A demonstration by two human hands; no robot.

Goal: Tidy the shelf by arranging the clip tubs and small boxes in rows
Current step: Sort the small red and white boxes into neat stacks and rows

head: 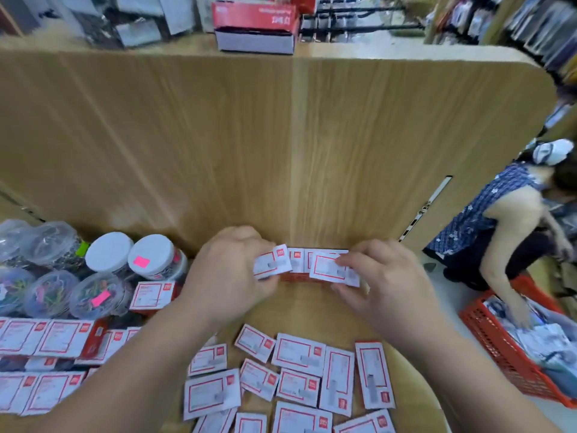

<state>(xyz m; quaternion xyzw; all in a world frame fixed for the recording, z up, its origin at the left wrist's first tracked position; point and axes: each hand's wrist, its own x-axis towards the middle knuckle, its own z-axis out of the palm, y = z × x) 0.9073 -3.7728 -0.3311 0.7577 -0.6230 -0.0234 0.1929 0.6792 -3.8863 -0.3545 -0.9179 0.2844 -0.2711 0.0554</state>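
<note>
1. Flat, rectangular small boxes [298, 354] of white card with red borders lie scattered at 6 o'clock on the wood-grain shelf [312, 310]. Round, clear clip tubs [153, 257] (two white-lidded) cluster at 9 o'clock.
2. Bare wood shows between the loose boxes and the upright back panel [281, 135].
3. At 12 o'clock, the left hand [231, 276] pinches a tilted box [270, 265] and the right hand [384, 282] pinches a second box [327, 267], both by the panel's foot.

L hand [228, 276], R hand [387, 282] — sm. boxes [324, 265]

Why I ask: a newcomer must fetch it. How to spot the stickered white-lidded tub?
Left, below the tall wooden back panel, stand two round white-lidded plastic tubs. Take the right-hand tub: of the two, only its lid bears a pink sticker.
</note>
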